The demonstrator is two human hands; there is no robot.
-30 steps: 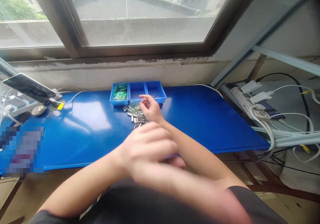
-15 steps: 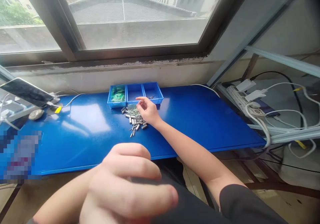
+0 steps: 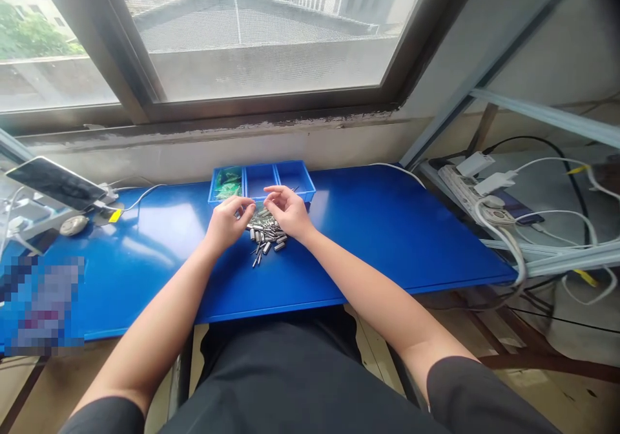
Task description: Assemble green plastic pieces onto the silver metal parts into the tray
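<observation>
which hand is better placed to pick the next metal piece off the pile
Probably the right hand: it rests at the far right edge of the pile of small metal pieces, fingers curled over them. The left hand is beside the pile's left edge, nearly as close, so the margin is small.

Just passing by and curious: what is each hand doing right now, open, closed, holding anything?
Left hand: fingers curled at the pile of small metal parts; any grip cannot be told.
Right hand: loosely curled over the same pile; any grip cannot be told.
</observation>
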